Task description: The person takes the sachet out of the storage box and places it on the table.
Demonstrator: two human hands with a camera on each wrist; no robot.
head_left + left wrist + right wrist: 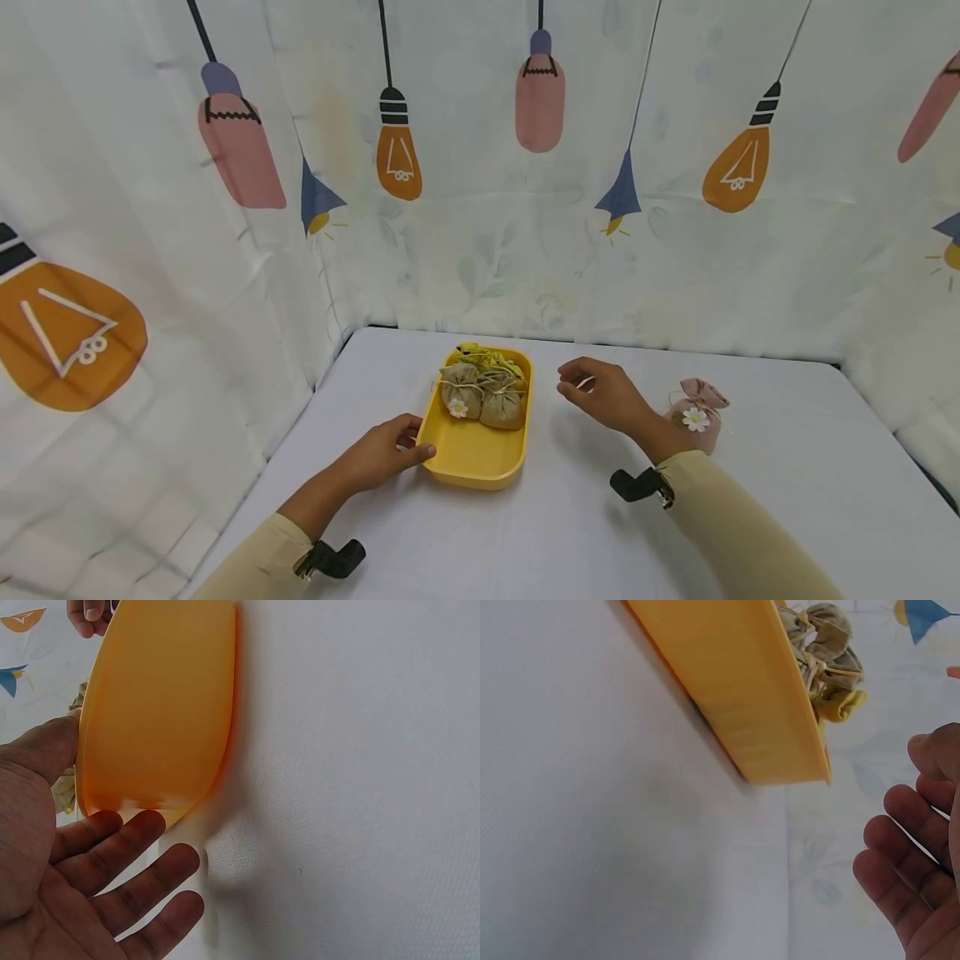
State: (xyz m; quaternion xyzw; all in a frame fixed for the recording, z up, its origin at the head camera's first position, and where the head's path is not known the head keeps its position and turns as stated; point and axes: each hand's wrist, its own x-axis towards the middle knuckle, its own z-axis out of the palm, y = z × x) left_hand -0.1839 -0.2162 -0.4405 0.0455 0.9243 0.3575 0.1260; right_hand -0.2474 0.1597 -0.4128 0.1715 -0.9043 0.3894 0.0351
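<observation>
A yellow plastic tray [468,454] stands on the white table. At its near left corner my left hand [378,454] holds the edge, thumb over the rim and the other fingers loosely bent along the outer wall [157,697]. Inside the tray, two beige drawstring pouches [501,404] sit side by side, one with a white flower. A yellow pouch [487,358] lies behind them at the far end. To the right of the tray my right hand [603,396] hovers above the table, its fingers loosely bent with nothing between them.
A pink drawstring pouch [699,412] with a white flower stands on the table [795,467], partly behind my right wrist. Patterned curtains [480,250] hang behind and beside the table. Each wrist wears a black camera mount [637,485].
</observation>
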